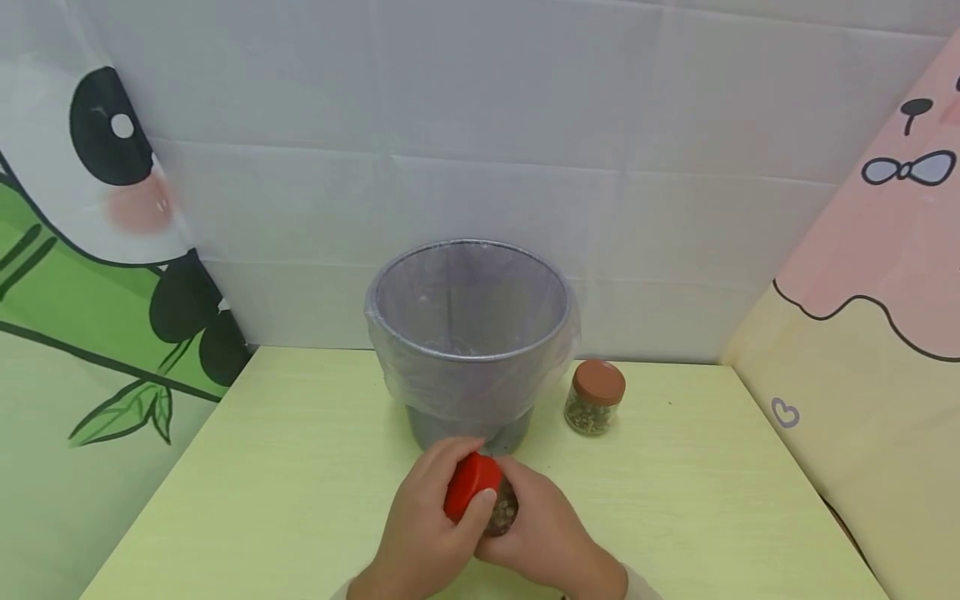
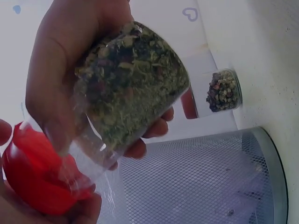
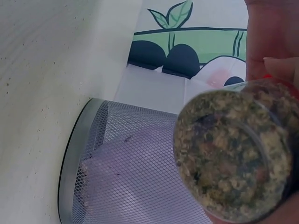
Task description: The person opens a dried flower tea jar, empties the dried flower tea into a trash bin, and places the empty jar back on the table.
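A clear jar of dried bits (image 1: 504, 510), tilted on its side, is between the two hands in front of the bin. My left hand (image 1: 420, 521) curls its fingers and thumb over the jar's red lid (image 1: 468, 486). From the other side, my right hand (image 1: 546, 525) grips the jar's body. The left wrist view shows the brown and green contents (image 2: 135, 79) through the wall, with the red lid (image 2: 42, 172) at the jar's mouth. In the right wrist view the jar's round base (image 3: 233, 158) faces the camera.
A mesh bin (image 1: 468, 429) lined with a clear plastic bag (image 1: 465, 383) stands just beyond the hands. To its right is a second jar with a brown lid (image 1: 598, 383), upright on the pale yellow table (image 1: 690, 483). Printed sheets (image 1: 510, 108) enclose the back and sides.
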Demonstrator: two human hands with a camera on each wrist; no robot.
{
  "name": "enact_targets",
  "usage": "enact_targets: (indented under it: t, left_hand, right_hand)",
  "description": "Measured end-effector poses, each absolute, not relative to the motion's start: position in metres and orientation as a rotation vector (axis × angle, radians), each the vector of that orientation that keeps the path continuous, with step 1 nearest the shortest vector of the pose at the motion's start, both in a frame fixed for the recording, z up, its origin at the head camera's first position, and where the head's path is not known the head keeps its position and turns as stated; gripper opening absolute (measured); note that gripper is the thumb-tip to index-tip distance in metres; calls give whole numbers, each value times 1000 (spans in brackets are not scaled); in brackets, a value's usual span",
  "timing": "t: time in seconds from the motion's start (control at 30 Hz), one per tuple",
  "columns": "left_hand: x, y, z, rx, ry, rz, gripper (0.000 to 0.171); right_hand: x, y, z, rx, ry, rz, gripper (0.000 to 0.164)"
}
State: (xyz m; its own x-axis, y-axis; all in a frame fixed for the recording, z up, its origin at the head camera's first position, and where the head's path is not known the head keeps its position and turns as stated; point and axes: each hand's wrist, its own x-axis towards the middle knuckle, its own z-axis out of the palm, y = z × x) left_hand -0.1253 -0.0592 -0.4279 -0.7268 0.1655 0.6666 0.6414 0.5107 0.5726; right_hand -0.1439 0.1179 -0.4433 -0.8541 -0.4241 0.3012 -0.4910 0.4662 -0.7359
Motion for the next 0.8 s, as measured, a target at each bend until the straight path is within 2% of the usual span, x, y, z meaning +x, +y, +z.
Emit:
enact_targets:
  t: [0.2,0.37,0.57,0.8]
  left_hand:
    - [-137,-70,-418,-1069,-1959,-997,42]
    - [-142,-67,-405,-1343,-1661,-921,40]
    - [-140,-61,-400,-1418,-1574,-981,31]
    - [-136,-57,-395,-1358,-1576,-980,22]
  right_hand:
    - [-146,125,-437,1042,-2586,1552,61]
    - [-147,129,-435,1340,-2447,1850,51]
    - [-145,131,-433,1444,-2387,2000,49]
    - [-143,127,-436,1425,-2368,1830,64]
